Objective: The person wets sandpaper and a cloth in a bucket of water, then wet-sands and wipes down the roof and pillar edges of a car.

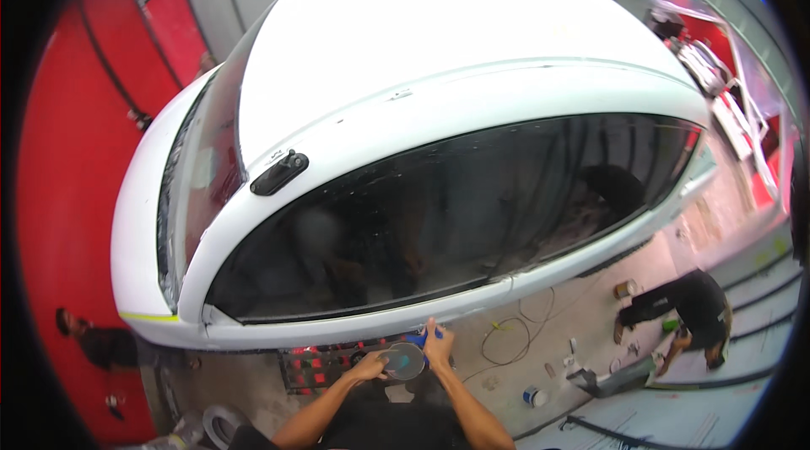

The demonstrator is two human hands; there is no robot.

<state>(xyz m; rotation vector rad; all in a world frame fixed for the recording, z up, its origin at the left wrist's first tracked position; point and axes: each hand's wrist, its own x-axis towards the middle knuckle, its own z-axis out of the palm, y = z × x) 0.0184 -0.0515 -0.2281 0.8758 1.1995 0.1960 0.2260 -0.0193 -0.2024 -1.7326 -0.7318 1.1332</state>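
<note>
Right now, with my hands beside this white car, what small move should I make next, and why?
I'd perhaps ease the round item in your left hand slightly back toward you. It appears close to the white car, and the blue item in your right hand crowds its edge, so extra room might prevent a knock.

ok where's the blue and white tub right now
In the head view, the tub is on the floor, lower right of centre, beyond the right hand and below the looped cable.
</note>
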